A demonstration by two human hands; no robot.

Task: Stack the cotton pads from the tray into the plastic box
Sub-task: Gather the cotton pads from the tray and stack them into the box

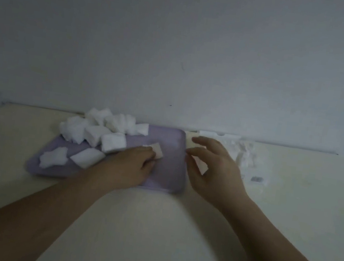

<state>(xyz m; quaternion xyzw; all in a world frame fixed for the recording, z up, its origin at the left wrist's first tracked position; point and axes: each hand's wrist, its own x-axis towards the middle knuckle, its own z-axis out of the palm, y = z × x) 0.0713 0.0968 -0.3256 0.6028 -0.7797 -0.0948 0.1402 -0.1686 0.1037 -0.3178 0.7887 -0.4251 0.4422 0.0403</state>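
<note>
Where the cream table [153, 227] meets the grey wall [179, 42], a lavender tray [169, 174] lies flat, and it serves as the reference for all positions below. Heaped white cotton pads [100, 129] cover the tray's far left part, some spilling past its far rim. Two loose pads sit near its left front: a squarish pad [87, 157] and, further left, a crumpled pad [53, 157]. Just beyond the tray's right edge stands a clear plastic box [244, 158]; its outline is faint and blurred, and it appears to hold white pads, though their stacking cannot be judged. The left hand [130, 168] rests over the tray's centre, fingers curled narrowly and pinching a single pad [157, 150] that touches the tray floor. The right hand [211, 171] sits at the tray's right rim, between tray and box, fingers loosely spread, with thumb and forefinger holding a pale folded pad [200, 166].
</note>
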